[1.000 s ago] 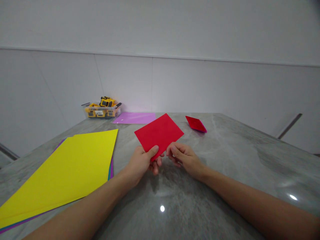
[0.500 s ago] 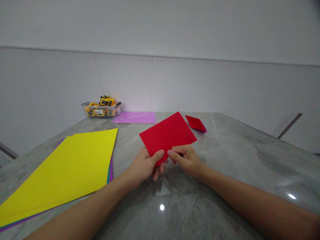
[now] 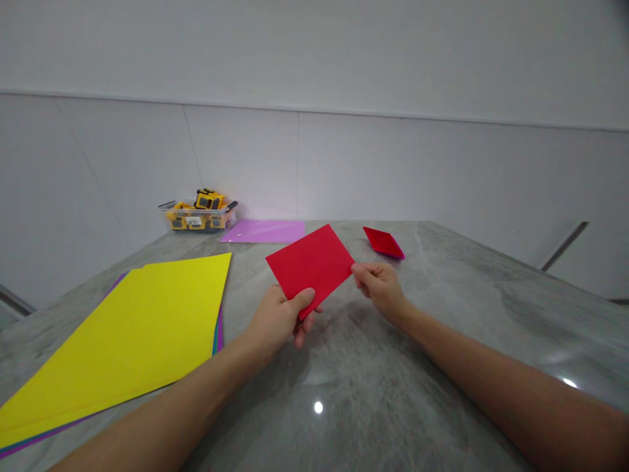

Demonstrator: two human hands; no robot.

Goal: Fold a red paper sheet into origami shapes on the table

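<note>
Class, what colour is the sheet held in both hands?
The sheet is red, clearest in the head view.

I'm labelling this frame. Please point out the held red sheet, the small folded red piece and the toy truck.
red sheet [image 3: 310, 265], head view, middle of its flat face.
folded red piece [image 3: 382, 242], head view, middle of its top face.
toy truck [image 3: 209, 199], head view, its yellow cab on top.

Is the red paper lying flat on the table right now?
No, the left hand and right hand each pinch a corner of the red paper, holding it above the table.
</note>
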